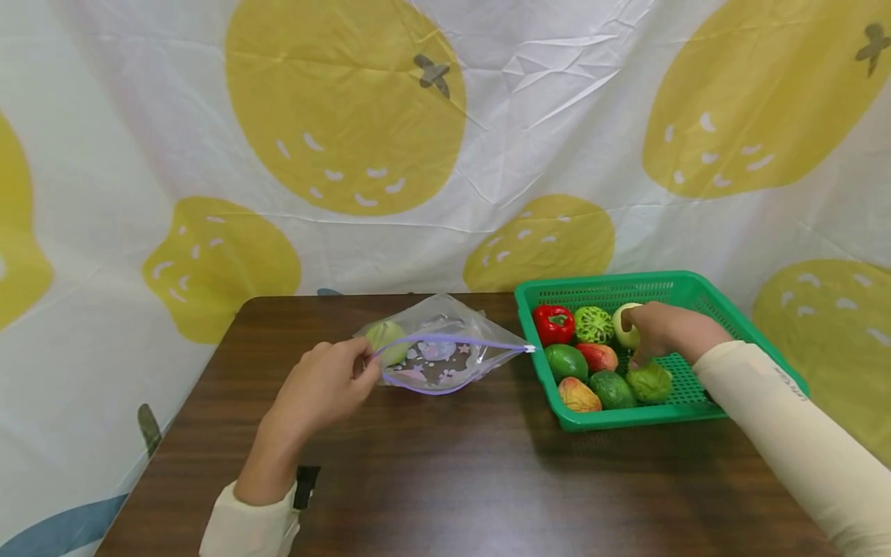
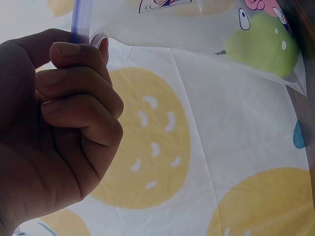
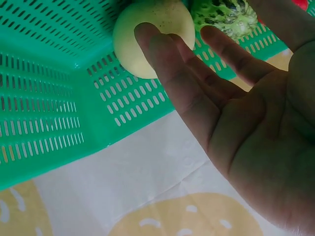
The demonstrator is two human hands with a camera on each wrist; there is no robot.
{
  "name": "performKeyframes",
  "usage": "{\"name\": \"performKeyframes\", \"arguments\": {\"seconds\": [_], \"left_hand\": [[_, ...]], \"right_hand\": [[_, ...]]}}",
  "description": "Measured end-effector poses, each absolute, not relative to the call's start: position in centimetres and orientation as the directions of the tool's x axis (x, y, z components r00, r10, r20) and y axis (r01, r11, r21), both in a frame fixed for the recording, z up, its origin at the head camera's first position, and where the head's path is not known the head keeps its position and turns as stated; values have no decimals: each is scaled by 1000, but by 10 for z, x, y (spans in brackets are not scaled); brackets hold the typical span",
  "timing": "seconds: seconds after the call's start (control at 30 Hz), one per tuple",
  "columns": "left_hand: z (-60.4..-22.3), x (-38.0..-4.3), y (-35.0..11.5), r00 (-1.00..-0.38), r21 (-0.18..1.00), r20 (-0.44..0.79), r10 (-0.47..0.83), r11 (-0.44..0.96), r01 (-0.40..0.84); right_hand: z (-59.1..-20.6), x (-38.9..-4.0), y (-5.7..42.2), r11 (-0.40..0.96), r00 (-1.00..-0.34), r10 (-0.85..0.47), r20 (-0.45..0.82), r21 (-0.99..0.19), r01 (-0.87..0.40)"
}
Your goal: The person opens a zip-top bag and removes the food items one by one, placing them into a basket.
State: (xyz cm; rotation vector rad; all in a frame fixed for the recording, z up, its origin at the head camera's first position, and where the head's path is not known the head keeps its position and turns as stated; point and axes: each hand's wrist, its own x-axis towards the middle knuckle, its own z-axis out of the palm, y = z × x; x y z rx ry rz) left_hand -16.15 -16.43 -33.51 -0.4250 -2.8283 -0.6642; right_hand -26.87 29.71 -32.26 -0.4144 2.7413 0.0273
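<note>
My left hand (image 1: pixel 327 387) pinches the purple zip edge of a clear zip bag (image 1: pixel 445 360) lying on the table, its mouth spread apart. A light green fruit with a short dark stem (image 2: pixel 263 46) is inside the bag. Over the green basket (image 1: pixel 654 422), my right hand (image 1: pixel 671 333) reaches down with fingers extended. In the right wrist view those fingers (image 3: pixel 170 73) overlap a pale yellow round fruit (image 3: pixel 152 44). Below this hand lies a leafy green ball like a small cabbage (image 1: pixel 650 383).
Also in the basket are a red bell pepper (image 1: pixel 553 323), a green patterned ball (image 1: pixel 594 324), a green avocado-like fruit (image 1: pixel 565 363), a dark green fruit (image 1: pixel 612 390) and two red-yellow mangoes (image 1: pixel 579 395). A lemon-print cloth (image 1: pixel 348 255) hangs behind the brown table (image 1: pixel 445 480).
</note>
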Motion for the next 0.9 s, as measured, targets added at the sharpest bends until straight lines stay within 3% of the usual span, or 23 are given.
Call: {"name": "performKeyframes", "arguments": {"seconds": [0.3, 0.53, 0.73, 0.9], "left_hand": [[-336, -162, -165, -936, 400, 267, 231, 857, 326], [-338, -162, -164, -935, 414, 269, 232, 849, 329], [-337, -161, -163, -931, 413, 291, 220, 849, 330], [-337, -161, -163, -929, 409, 300, 215, 851, 329]], "right_hand": [[-295, -258, 293, 937, -901, -347, -259, -49, -346], [-250, -213, 254, 898, -899, -437, -25, -65, -435], [-221, -153, 201, 820, -808, -538, 241, -71, -568], [-235, -124, 159, 747, -729, -568, 383, -132, -652]]}}
